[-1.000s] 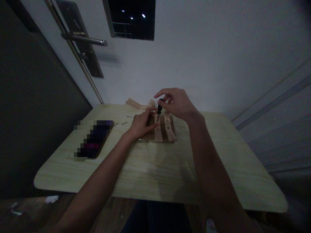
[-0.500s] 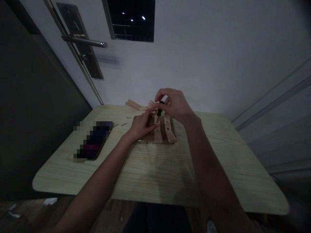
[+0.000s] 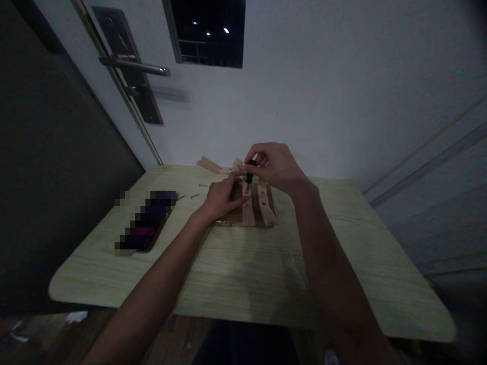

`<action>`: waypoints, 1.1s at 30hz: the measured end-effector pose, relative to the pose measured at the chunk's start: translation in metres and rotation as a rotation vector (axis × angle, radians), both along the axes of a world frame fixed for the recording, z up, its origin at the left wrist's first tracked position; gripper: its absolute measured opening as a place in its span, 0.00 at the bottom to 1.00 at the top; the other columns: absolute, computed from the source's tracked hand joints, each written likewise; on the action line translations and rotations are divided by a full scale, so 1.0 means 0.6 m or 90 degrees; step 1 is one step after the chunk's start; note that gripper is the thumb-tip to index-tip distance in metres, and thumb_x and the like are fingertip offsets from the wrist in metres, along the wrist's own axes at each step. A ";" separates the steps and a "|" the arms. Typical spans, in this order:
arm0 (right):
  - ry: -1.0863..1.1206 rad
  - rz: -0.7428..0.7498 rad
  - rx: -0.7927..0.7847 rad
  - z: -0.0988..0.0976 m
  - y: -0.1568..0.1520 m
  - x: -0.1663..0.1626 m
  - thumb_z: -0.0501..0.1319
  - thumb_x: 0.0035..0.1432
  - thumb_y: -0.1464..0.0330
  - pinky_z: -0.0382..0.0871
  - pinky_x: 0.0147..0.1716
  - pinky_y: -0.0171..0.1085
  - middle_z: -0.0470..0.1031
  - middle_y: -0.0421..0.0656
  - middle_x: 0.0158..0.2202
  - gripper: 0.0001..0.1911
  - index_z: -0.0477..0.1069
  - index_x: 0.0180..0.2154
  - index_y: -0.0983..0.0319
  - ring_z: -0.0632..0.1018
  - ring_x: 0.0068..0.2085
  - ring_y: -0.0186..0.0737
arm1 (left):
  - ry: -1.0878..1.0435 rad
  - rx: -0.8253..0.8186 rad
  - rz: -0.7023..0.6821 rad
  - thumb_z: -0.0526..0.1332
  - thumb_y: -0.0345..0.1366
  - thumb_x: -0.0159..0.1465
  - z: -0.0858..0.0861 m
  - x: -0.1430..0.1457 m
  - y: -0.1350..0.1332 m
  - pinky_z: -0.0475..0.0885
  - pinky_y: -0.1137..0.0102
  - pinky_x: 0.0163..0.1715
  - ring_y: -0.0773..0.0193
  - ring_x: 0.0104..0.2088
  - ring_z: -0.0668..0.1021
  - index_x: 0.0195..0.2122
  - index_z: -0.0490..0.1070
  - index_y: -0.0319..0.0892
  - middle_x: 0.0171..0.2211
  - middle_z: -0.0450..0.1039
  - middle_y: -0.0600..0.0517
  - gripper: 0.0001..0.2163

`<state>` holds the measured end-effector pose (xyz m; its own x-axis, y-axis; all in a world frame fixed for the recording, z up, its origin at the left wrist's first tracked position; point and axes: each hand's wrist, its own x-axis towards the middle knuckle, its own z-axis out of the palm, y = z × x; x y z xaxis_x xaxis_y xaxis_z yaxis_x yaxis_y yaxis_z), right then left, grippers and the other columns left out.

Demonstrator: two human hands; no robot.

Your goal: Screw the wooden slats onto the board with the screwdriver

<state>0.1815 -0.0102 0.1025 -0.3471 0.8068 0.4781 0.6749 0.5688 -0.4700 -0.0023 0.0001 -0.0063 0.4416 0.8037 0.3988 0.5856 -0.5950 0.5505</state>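
Note:
My right hand (image 3: pixel 272 163) is closed around the black handle of a small screwdriver (image 3: pixel 249 177). The screwdriver stands nearly upright, its tip down at a hole in a pale wooden piece (image 3: pixel 248 215). This piece lies across a brown board (image 3: pixel 229 219) on the table. My left hand (image 3: pixel 223 195) lies flat over the board's left part, thumb and fingers apart, the thumb touching the wooden piece. Right of it, a second wooden piece (image 3: pixel 265 205) with holes lies on the same board. Whether a screw sits under the tip is too small to tell.
More wooden pieces (image 3: pixel 209 165) lie behind my left hand. Loose screws (image 3: pixel 195 195) are on the table (image 3: pixel 236 274) to the left, beside a phone (image 3: pixel 152 223) with a partly blurred screen. A white door with a metal handle (image 3: pixel 137 66) stands behind the table.
My right hand has turned and lowered slightly on the screwdriver, its fingers closer together around the handle. My left hand and the board stay in place; the view has shifted a little.

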 end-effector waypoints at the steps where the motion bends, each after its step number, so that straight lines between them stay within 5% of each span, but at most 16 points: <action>1: -0.001 -0.012 -0.003 -0.001 0.002 -0.001 0.70 0.53 0.67 0.64 0.34 0.37 0.74 0.39 0.27 0.05 0.77 0.31 0.61 0.72 0.30 0.35 | 0.003 -0.001 0.005 0.65 0.48 0.62 0.000 0.000 0.000 0.75 0.51 0.50 0.46 0.53 0.80 0.62 0.56 0.46 0.54 0.77 0.41 0.31; 8: 0.007 -0.063 0.019 -0.013 0.009 -0.003 0.72 0.52 0.62 0.60 0.34 0.37 0.72 0.40 0.27 0.14 0.70 0.26 0.61 0.69 0.30 0.36 | -0.008 0.002 -0.001 0.66 0.46 0.61 0.002 0.000 -0.001 0.75 0.53 0.50 0.48 0.52 0.80 0.60 0.57 0.48 0.53 0.78 0.43 0.29; 17: 0.011 0.064 -0.031 -0.003 -0.001 0.002 0.66 0.55 0.71 0.68 0.35 0.37 0.79 0.41 0.32 0.02 0.78 0.32 0.61 0.74 0.31 0.35 | 0.003 0.009 0.008 0.65 0.48 0.61 0.001 -0.001 -0.001 0.75 0.53 0.49 0.46 0.52 0.80 0.61 0.56 0.47 0.53 0.77 0.42 0.30; 22: 0.023 0.095 -0.058 -0.007 0.001 0.016 0.61 0.56 0.76 0.71 0.36 0.37 0.81 0.44 0.41 0.15 0.80 0.43 0.61 0.76 0.34 0.35 | -0.008 0.004 -0.008 0.65 0.48 0.62 -0.001 -0.003 0.001 0.75 0.55 0.49 0.48 0.53 0.80 0.61 0.57 0.48 0.54 0.77 0.43 0.30; 29: -0.005 -0.016 0.002 -0.003 0.001 -0.001 0.70 0.51 0.71 0.64 0.32 0.35 0.73 0.37 0.25 0.05 0.76 0.31 0.62 0.71 0.28 0.33 | -0.006 -0.002 -0.001 0.65 0.47 0.62 0.003 0.001 -0.003 0.73 0.52 0.52 0.46 0.55 0.79 0.61 0.57 0.46 0.54 0.76 0.42 0.30; 33: 0.019 -0.054 0.031 -0.008 0.007 -0.006 0.72 0.50 0.70 0.64 0.34 0.36 0.74 0.40 0.28 0.09 0.73 0.27 0.63 0.71 0.30 0.33 | -0.012 -0.017 -0.007 0.65 0.47 0.62 0.004 0.002 -0.004 0.73 0.53 0.53 0.48 0.55 0.79 0.60 0.57 0.47 0.55 0.76 0.44 0.29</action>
<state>0.1780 -0.0058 0.0975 -0.2630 0.8080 0.5272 0.7079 0.5329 -0.4636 -0.0013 -0.0023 -0.0037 0.4435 0.8094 0.3850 0.5688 -0.5861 0.5770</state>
